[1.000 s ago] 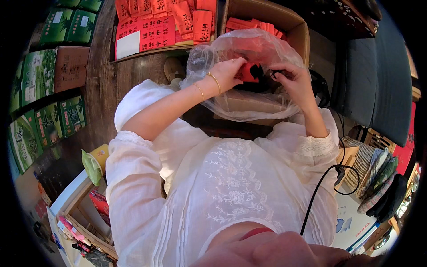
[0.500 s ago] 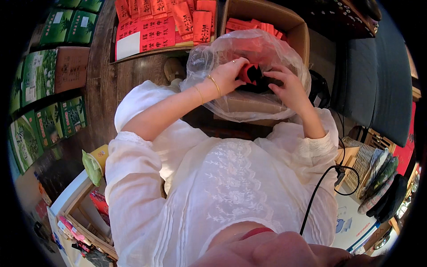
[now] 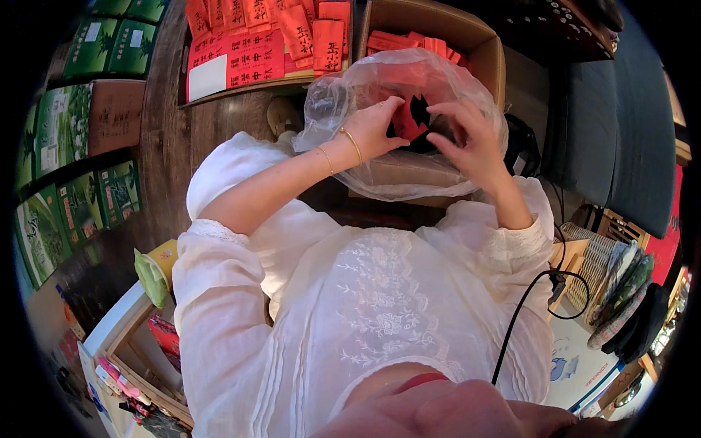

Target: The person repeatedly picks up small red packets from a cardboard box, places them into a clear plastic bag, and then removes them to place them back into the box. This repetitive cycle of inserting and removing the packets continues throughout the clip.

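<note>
Compared with one second earlier, the right hand (image 3: 475,142) has released its pinch on a dark scrap; thumb and fingertips now stand apart. I see the left hand (image 3: 380,130) grasping a red packet (image 3: 406,124), black showing beside it, at the mouth of a clear plastic bag (image 3: 328,102). Beyond, a cardboard box (image 3: 495,69) contains orange-red packets (image 3: 394,41).

Shop/stockrm w/ green ctns (image 3: 63,124)
</note>
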`<state>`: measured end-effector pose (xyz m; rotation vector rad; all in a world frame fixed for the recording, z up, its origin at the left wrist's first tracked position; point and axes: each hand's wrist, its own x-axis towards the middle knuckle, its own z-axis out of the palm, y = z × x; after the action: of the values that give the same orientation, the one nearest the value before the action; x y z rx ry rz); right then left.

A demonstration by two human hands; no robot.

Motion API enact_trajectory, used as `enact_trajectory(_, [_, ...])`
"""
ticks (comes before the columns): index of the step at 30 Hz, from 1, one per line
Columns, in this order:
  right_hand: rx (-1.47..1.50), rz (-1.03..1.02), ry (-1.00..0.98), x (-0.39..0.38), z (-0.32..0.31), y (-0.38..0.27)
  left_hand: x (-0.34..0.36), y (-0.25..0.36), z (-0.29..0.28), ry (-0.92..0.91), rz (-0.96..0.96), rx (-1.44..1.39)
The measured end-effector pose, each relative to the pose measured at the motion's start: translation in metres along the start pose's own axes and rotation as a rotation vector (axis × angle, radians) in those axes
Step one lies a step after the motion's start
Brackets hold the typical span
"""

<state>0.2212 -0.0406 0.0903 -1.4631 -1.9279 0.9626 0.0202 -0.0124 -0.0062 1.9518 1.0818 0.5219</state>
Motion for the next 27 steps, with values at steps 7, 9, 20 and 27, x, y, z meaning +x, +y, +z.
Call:
enact_trajectory(7, [0.018, -0.034, -0.058, -0.002, 0.007, 0.018, -0.004, 0.008, -0.003, 0.102, 0.126, 0.093])
enact_trajectory(9, [0.052, -0.038, -0.026, -0.002, 0.007, 0.018, -0.003, 0.004, -0.002, 0.103, 0.122, 0.098])
enact_trajectory(20, [0.456, 0.085, 0.18, 0.005, -0.001, 0.027, -0.001, 0.013, -0.01, 0.126, 0.264, -0.308])
enact_trajectory(27, [0.191, -0.016, -0.057, 0.0, 0.023, 0.024, -0.001, 0.019, -0.006, 0.208, 0.288, -0.279])
